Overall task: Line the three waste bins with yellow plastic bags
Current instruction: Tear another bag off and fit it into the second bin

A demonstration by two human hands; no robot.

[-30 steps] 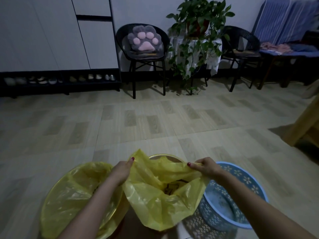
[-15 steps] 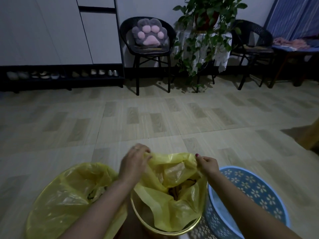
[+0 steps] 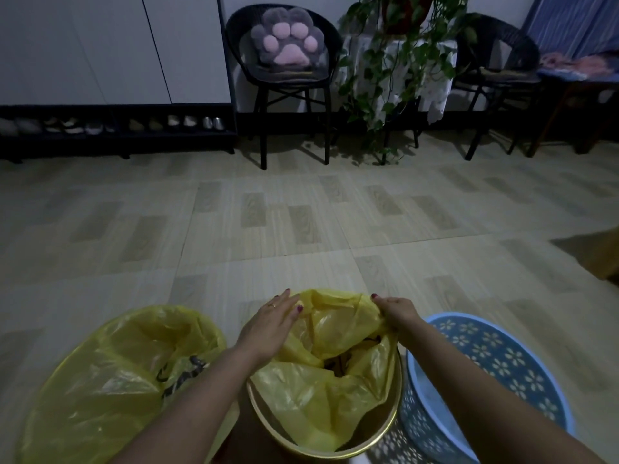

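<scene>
**Both hands at the middle bin's far rim**

The left hand point(image 3: 268, 326) lies flat, fingers spread wide, pressing the yellow bag point(image 3: 335, 390) against the middle bin point(image 3: 335, 452). The right hand point(image 3: 397, 313) pinches the bag's edge, arm stretched forward. The left bin point(image 3: 110, 380) is already lined; the blue bin point(image 3: 495, 363) is bare.

I see a tiled floor point(image 3: 301, 236) in pale wood-grain squares carrying everything here. Nearest me, three waste bins stand on it in a row: a left bin point(image 3: 110, 380) covered in yellow plastic, a gold-rimmed middle bin point(image 3: 368, 443), and a blue perforated bin point(image 3: 495, 373) touching it. Along the far wall stand a shoe rack point(image 3: 117, 135), two dark chairs point(image 3: 284, 95) and a small plant table point(image 3: 398, 78).
</scene>
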